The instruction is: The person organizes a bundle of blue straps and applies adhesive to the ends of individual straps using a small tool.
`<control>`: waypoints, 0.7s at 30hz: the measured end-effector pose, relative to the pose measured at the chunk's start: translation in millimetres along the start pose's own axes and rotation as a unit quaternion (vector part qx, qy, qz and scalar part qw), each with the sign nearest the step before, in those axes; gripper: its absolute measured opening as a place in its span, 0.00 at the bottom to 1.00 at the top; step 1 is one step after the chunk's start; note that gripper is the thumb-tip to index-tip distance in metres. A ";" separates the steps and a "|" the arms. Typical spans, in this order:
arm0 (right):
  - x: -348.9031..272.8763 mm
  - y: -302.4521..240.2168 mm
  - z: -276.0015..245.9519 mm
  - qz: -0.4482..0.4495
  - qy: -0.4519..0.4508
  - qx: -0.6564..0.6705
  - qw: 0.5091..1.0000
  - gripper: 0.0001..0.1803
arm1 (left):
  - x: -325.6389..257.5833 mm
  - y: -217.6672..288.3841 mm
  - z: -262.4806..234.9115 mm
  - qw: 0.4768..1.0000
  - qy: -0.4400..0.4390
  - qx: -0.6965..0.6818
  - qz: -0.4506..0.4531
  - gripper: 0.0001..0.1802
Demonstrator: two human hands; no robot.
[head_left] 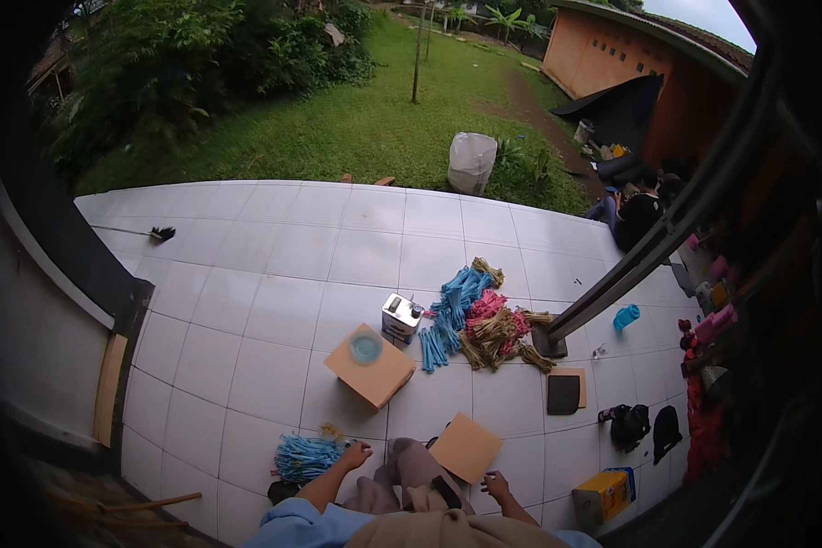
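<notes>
The person sits on the tiled floor (274,274) near its front edge, the left hand (354,454) loosely curled and holding nothing, just beside a bundle of blue sticks (303,457). The right hand (496,485) rests at the corner of a flat cardboard piece (465,447); its grip cannot be told. Farther out stand a cardboard box (370,365) and a metal can (401,317).
</notes>
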State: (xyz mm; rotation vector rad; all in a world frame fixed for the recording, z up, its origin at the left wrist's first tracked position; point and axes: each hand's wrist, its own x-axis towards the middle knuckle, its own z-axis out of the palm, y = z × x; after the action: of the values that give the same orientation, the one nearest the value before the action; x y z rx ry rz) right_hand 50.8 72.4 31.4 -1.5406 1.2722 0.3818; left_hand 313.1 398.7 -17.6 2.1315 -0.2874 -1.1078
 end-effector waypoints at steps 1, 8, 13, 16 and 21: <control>11.5 -32.1 3.0 -0.038 0.000 0.007 0.999 0.19 | 17.8 25.6 -9.3 0.998 0.028 -0.033 0.036 0.22; 105.7 -129.0 -34.5 -0.127 -0.023 -0.079 0.988 0.16 | 45.5 174.6 -35.2 0.965 0.061 -0.173 0.185 0.21; 179.4 -187.6 -60.0 -0.099 -0.086 -0.168 0.977 0.15 | 36.1 52.8 -1.1 0.967 0.160 -0.186 -0.075 0.23; 231.8 -239.9 -95.7 -0.070 -0.128 -0.289 0.946 0.16 | 10.2 -12.8 48.3 0.878 0.270 -0.166 -0.359 0.18; 317.7 -347.2 -86.8 -0.247 -0.203 -0.285 0.904 0.12 | -16.3 -15.3 114.3 0.724 0.370 -0.339 -0.473 0.18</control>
State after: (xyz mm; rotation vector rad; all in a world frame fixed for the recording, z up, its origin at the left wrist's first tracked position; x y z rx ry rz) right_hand 438.1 -206.9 -1.1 -2.0643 0.4220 0.7367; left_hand 211.7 362.0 -61.6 1.7633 1.4993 -0.5395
